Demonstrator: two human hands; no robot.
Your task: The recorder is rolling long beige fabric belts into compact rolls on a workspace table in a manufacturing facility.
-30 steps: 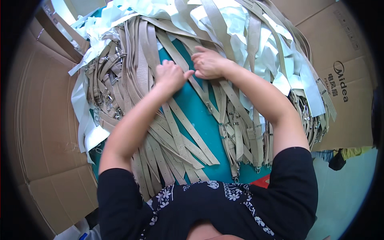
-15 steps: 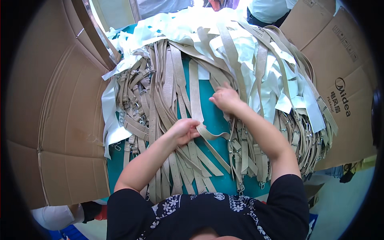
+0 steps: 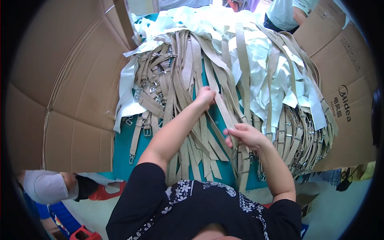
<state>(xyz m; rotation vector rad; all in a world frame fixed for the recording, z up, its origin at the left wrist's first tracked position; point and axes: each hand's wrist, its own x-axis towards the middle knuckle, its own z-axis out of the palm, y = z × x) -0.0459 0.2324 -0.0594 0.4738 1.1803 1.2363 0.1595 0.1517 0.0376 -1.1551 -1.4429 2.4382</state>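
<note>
A beige leather-like strap runs between my two hands above the middle of the teal tabletop. My left hand is closed at the strap's left edge, on its farther stretch. Nearer to me and to the right, my right hand pinches the same strap between thumb and fingers. The strap's lower end hangs among other straps below the right hand, so its tip cannot be made out. Left of my left hand lies a thick bundle of similar straps, with punched ends fanned toward me.
Straps with metal buckles and clips are heaped at the left. Another dense pile of buckled straps hangs at the right. White sheets lie under and behind them. Cardboard walls stand on both sides. Another person is at the far right.
My left hand has moved away from me along the strap, while my right hand has come nearer and taken hold of it lower down. The strap now lies straighter between them. The view has shifted.
</note>
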